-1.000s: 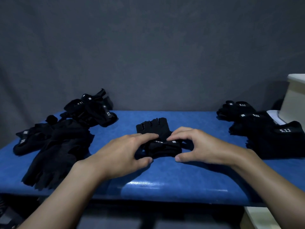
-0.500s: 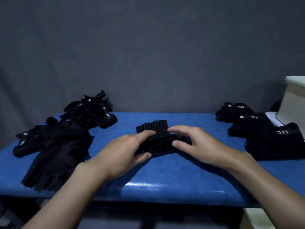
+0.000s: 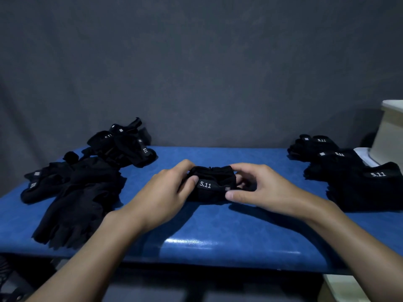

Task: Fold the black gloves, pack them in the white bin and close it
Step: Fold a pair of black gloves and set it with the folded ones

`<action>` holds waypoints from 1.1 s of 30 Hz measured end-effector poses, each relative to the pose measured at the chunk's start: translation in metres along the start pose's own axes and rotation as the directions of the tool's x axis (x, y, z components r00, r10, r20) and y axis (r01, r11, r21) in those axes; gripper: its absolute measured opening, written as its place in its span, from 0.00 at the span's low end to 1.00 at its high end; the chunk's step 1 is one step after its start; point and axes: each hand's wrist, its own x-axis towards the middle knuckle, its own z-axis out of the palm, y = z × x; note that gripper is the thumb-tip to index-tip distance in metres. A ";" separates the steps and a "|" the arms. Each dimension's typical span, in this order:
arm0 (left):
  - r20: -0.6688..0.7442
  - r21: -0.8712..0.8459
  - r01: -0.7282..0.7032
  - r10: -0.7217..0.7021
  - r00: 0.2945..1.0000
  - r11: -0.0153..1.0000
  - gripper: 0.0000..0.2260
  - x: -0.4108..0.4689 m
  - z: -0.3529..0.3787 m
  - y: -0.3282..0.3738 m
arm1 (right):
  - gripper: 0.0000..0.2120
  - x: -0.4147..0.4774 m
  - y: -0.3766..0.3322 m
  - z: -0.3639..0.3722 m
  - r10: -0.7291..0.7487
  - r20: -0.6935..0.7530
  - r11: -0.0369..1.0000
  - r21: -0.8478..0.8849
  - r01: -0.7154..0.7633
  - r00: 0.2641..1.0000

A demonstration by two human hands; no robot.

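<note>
Head view: blue table (image 3: 218, 227) against a dark backdrop.
Folded glove (image 3: 210, 185): black bundle at table centre, "5.11" label facing up.
Left hand (image 3: 165, 192): fingers curled round the bundle's left end, gripping it.
Right hand (image 3: 261, 188): thumb and fingers pinch the bundle's right end.
Loose gloves (image 3: 82, 192): heaped at table left.
Folded stack (image 3: 359, 184): table right, beside the white bin (image 3: 390, 131).

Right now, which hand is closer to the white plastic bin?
Right. The right hand holds the folded black fabric glove at the end nearer the white plastic bin; the left hand holds the other end.
</note>
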 end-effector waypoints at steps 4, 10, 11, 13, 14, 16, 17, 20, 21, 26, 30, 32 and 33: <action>-0.061 -0.094 0.077 -0.083 0.995 0.993 0.06 0.001 0.001 0.003 | 0.06 0.004 0.003 0.004 -0.010 -0.094 0.999 0.047 0.015 0.995; -0.062 -0.119 0.129 -0.137 0.989 0.985 0.18 0.001 0.003 0.004 | 0.11 0.011 0.008 0.015 -0.013 -0.179 0.998 0.059 0.024 0.984; -0.047 -0.121 0.137 -0.144 0.989 0.983 0.21 0.000 0.002 0.004 | 0.10 0.013 0.010 0.016 -0.006 -0.186 0.998 0.054 0.016 0.983; -0.021 -0.136 0.149 -0.154 0.988 0.979 0.22 0.000 0.000 0.004 | 0.09 0.015 0.012 0.019 0.011 -0.197 0.999 0.044 -0.002 0.980; -0.007 -0.142 0.157 -0.159 0.987 0.977 0.22 0.000 -0.001 0.003 | 0.11 0.016 0.012 0.020 0.022 -0.205 0.999 0.039 -0.014 0.978; 0.008 -0.142 0.156 -0.156 0.988 0.978 0.20 0.000 0.000 0.004 | 0.15 0.018 0.012 0.021 0.043 -0.219 0.999 0.034 -0.037 0.975; 0.008 -0.136 0.152 -0.152 0.988 0.979 0.19 0.001 0.000 0.004 | 0.15 0.019 0.012 0.022 0.047 -0.221 0.999 0.034 -0.040 0.974; 0.001 -0.114 0.151 -0.152 0.988 0.982 0.15 0.003 0.003 0.003 | 0.12 0.023 0.013 0.025 0.048 -0.240 0.999 0.012 -0.047 0.970; -0.003 -0.111 0.161 -0.162 0.987 0.981 0.14 0.004 0.003 0.002 | 0.10 0.025 0.014 0.027 0.048 -0.258 0.999 -0.001 -0.050 0.965; -0.037 -0.083 0.207 -0.211 0.977 0.975 0.19 0.006 0.006 0.000 | 0.17 0.026 0.012 0.033 0.018 -0.377 0.988 -0.137 -0.075 0.926; -0.095 -0.057 0.153 -0.158 0.983 0.987 0.15 0.007 0.008 0.001 | 0.12 0.020 0.007 0.033 -0.068 -0.340 0.977 -0.211 -0.006 0.938; -0.106 -0.036 0.140 -0.143 0.984 0.990 0.13 0.008 0.008 0.002 | 0.11 0.018 0.007 0.032 -0.113 -0.289 0.965 -0.259 0.036 0.951; -0.110 -0.017 0.135 -0.136 0.985 0.991 0.12 0.009 0.008 0.002 | 0.11 0.018 0.007 0.033 -0.121 -0.277 0.962 -0.271 0.043 0.953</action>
